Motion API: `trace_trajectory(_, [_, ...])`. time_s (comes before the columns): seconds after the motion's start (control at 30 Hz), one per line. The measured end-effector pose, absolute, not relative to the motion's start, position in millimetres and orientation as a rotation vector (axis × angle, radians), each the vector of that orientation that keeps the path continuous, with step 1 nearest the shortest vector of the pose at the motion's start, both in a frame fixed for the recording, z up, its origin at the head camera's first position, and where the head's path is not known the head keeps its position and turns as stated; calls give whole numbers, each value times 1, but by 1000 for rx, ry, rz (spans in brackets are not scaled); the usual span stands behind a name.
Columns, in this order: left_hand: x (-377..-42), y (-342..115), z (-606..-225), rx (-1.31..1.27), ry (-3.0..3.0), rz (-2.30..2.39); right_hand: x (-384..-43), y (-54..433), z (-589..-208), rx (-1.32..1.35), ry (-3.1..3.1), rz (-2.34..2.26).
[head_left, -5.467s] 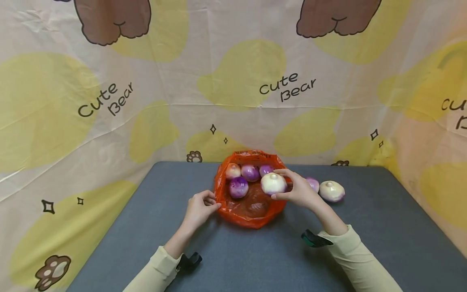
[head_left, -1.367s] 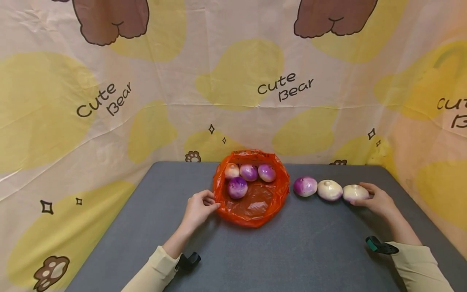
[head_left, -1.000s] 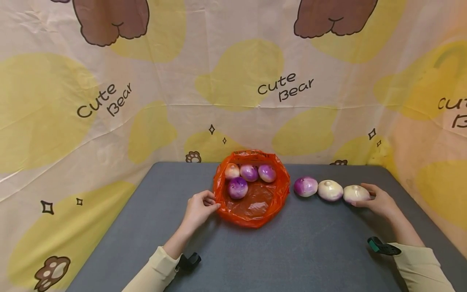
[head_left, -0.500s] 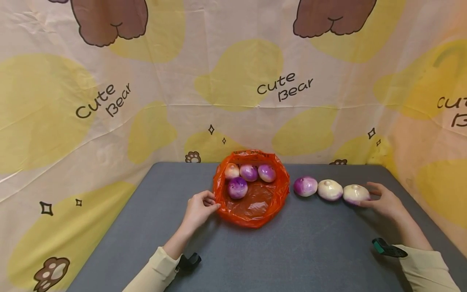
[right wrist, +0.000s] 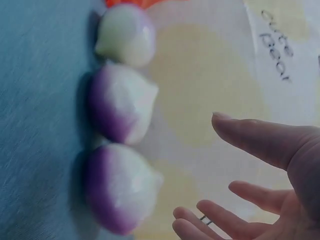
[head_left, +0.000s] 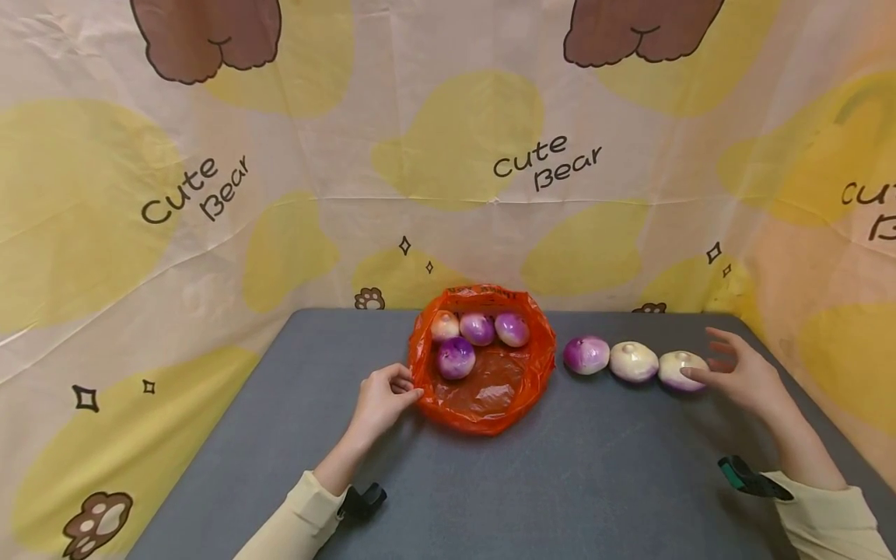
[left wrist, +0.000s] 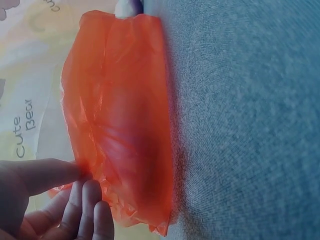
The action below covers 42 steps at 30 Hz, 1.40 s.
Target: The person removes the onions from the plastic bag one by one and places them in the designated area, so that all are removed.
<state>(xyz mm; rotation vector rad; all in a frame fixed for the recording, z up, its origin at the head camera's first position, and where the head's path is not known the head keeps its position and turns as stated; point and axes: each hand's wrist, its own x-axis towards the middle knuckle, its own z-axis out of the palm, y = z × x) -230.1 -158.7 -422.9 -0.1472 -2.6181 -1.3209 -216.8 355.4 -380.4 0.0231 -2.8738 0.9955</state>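
My left hand [head_left: 380, 400] pinches the left rim of an orange-red plastic bag [head_left: 483, 424] that stands with its mouth spread. Inside lie several onions, a purple one [head_left: 456, 358] nearest the front. To the right of the bag, a purple onion [head_left: 586, 355], a white onion [head_left: 633, 362] and an end onion [head_left: 673, 372] form a row on the table. My right hand [head_left: 749, 377] hovers at the end onion with its fingers spread; the right wrist view shows a gap between this hand [right wrist: 275, 200] and the end onion [right wrist: 120, 187].
Everything stands on a dark grey table [head_left: 532, 498] towards its far edge. Behind it hangs a pale cloth [head_left: 448, 155] with yellow patches and bear prints. A black strap [head_left: 756, 480] sits at the right wrist, another strap [head_left: 362, 502] at the left.
Earlier, my right hand carried a white onion from over the bag to the right end of the row. It has since let go and drawn back rightward. My left hand keeps its hold.
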Motion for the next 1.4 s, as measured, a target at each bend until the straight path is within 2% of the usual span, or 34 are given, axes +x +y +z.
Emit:
trace_trajectory(0.6, [-231, -160, -425, -148, -2613, -1306, -220, 285, -345, 256, -2746, 1047])
trace_trajectory(1.4, [-230, -158, -424, -145, -2628, -1322, -268, 200, -353, 524, -2652, 1311])
